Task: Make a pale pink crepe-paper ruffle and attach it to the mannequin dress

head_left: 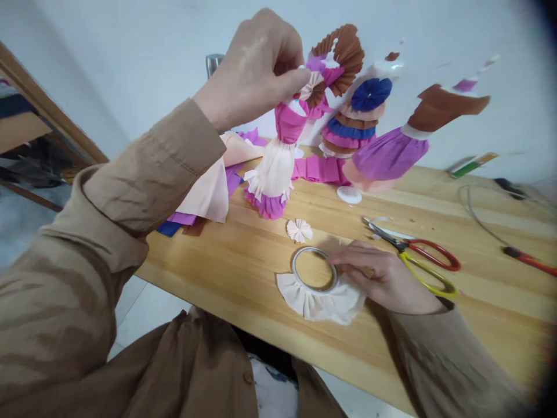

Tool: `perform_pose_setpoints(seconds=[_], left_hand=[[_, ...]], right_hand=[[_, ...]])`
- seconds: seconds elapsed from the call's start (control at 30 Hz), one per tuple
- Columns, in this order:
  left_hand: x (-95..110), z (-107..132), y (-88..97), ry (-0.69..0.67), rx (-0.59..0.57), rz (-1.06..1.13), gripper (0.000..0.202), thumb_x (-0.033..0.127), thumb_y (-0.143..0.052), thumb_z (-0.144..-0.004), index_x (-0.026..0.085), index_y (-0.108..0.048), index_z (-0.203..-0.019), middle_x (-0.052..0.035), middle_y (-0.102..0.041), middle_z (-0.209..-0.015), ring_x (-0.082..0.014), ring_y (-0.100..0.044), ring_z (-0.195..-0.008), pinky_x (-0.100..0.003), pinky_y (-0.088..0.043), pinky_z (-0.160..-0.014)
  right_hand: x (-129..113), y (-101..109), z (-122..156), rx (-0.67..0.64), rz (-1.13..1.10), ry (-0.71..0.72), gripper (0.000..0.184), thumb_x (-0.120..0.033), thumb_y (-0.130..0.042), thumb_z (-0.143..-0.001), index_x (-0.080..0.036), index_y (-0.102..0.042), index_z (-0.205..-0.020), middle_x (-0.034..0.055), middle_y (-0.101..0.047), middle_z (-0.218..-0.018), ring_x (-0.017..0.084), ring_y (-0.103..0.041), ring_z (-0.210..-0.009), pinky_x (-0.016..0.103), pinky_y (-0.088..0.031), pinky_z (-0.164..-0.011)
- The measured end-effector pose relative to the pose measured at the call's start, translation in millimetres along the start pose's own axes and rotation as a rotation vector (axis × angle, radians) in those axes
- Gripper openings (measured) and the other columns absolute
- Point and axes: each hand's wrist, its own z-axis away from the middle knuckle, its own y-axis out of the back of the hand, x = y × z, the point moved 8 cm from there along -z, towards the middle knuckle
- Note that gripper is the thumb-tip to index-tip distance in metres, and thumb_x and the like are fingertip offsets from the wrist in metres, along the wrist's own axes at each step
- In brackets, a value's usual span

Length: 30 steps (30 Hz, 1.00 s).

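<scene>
My left hand (pixel 265 67) is raised, its fingers closed in a pinch at the top of a small dress form (pixel 279 165). This form has a pink bodice, a cream ruffled skirt and a magenta frilled hem. The curled fingers hide its neck. Low over the table, my right hand (pixel 387 278) pinches the right side of a pale grey ring (pixel 297 274). A gathered cream frill (pixel 315 303) fans out along the ring's near side. Just beyond the ring lies a small pleated pale-pink rosette (pixel 299 230).
Red-and-yellow-handled scissors (pixel 430 255) lie right of my right hand. Behind stand a brown-and-purple dress form (pixel 394 145), a tiered one with a blue rosette (pixel 371 94), and one with a brown pleated fan (pixel 348 55). Coloured sheets (pixel 209 194) lie left; a red-handled tool with a cord (pixel 528 260) lies right.
</scene>
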Motion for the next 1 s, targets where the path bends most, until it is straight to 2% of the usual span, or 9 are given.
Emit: perform_pose_setpoints(seconds=[0.33,0.43,0.5,0.57,0.63,0.7,0.77,0.83,1.0], left_hand=[[-7.4,-2.6,-9.1,-0.013,0.024,0.066,0.021,0.016,-0.06,-0.078,0.002,-0.075,-0.081,-0.0049,-0.061,-0.068,-0.0091,-0.052,-0.059,-0.027,-0.037,-0.061],[-14.3,-7.4,-10.8,-0.02,0.036,0.05,0.025,0.013,-0.056,-0.08,0.002,-0.073,-0.094,-0.0035,-0.058,-0.074,-0.0092,-0.054,-0.065,-0.029,-0.042,-0.068],[-13.0,-2.0,2.5,-0.03,0.207,-0.012,0.026,0.016,-0.057,-0.083,0.002,-0.069,-0.1,-0.0013,-0.05,-0.074,-0.0087,-0.053,-0.069,-0.03,-0.042,-0.073],[2.5,18.8,19.2,-0.083,0.442,-0.085,0.032,0.028,-0.052,-0.09,0.003,-0.068,-0.077,0.0005,-0.041,-0.065,-0.0076,-0.048,-0.066,-0.031,-0.04,-0.073],[29.5,46.1,15.1,-0.211,0.448,-0.002,0.033,0.029,-0.048,-0.092,0.006,-0.071,-0.094,0.0012,-0.046,-0.065,-0.0068,-0.05,-0.066,-0.028,-0.04,-0.071],[54.3,72.7,-12.4,-0.29,0.197,0.218,0.022,0.017,-0.051,-0.089,0.009,-0.071,-0.088,0.0015,-0.061,-0.071,-0.0045,-0.049,-0.059,-0.022,-0.042,-0.061],[67.4,99.9,-60.3,-0.223,-0.212,0.372,0.019,0.018,-0.055,-0.09,0.01,-0.071,-0.097,-0.0025,-0.07,-0.075,-0.0078,-0.057,-0.061,-0.021,-0.047,-0.059],[80.3,127.6,-96.4,-0.285,-0.479,0.453,0.02,0.019,-0.053,-0.092,0.016,-0.071,-0.102,-0.0047,-0.074,-0.089,-0.0131,-0.065,-0.078,-0.026,-0.053,-0.074],[80.1,157.4,-138.0,-0.392,-0.761,0.497,0.017,0.017,-0.054,-0.092,0.021,-0.071,-0.092,-0.0053,-0.075,-0.099,-0.0211,-0.061,-0.115,-0.039,-0.046,-0.105]], right_hand=[[2.8,-19.3,2.0,-0.066,0.195,0.042,0.023,-0.012,-0.054,-0.088,-0.024,-0.074,-0.082,0.0091,-0.069,-0.101,0.019,-0.065,-0.087,0.032,-0.052,-0.073],[1.2,-20.2,1.3,-0.074,0.185,0.05,0.024,-0.012,-0.053,-0.089,-0.022,-0.073,-0.079,0.009,-0.069,-0.098,0.018,-0.064,-0.085,0.031,-0.052,-0.072],[-0.2,-18.9,1.1,-0.078,0.17,0.055,0.023,-0.013,-0.053,-0.09,-0.022,-0.072,-0.081,0.0092,-0.07,-0.101,0.018,-0.066,-0.087,0.032,-0.052,-0.074],[-2.1,-15.6,0.8,-0.067,0.149,0.053,0.02,-0.015,-0.054,-0.091,-0.022,-0.072,-0.084,0.0097,-0.071,-0.108,0.02,-0.067,-0.094,0.033,-0.053,-0.078],[-5.2,-11.9,0.2,-0.05,0.119,0.05,0.019,-0.015,-0.054,-0.091,-0.022,-0.071,-0.088,0.0108,-0.07,-0.116,0.022,-0.066,-0.104,0.036,-0.054,-0.084],[-9.3,-9.1,-0.7,-0.037,0.096,0.049,0.017,-0.015,-0.054,-0.091,-0.021,-0.07,-0.09,0.0114,-0.07,-0.118,0.023,-0.066,-0.108,0.038,-0.054,-0.086],[-14.3,-7.9,-1.8,-0.031,0.071,0.054,0.016,-0.016,-0.055,-0.09,-0.022,-0.07,-0.09,0.0106,-0.071,-0.116,0.022,-0.067,-0.102,0.037,-0.054,-0.084],[-19.4,-8.1,-2.9,-0.033,0.033,0.064,0.016,-0.016,-0.055,-0.091,-0.023,-0.07,-0.091,0.0091,-0.073,-0.113,0.02,-0.067,-0.095,0.036,-0.055,-0.081],[-26.9,-2.7,-5.5,0.035,-0.042,0.089,0.018,-0.023,-0.053,-0.094,-0.024,-0.071,-0.09,0.0086,-0.075,-0.105,0.019,-0.067,-0.087,0.035,-0.054,-0.077]])
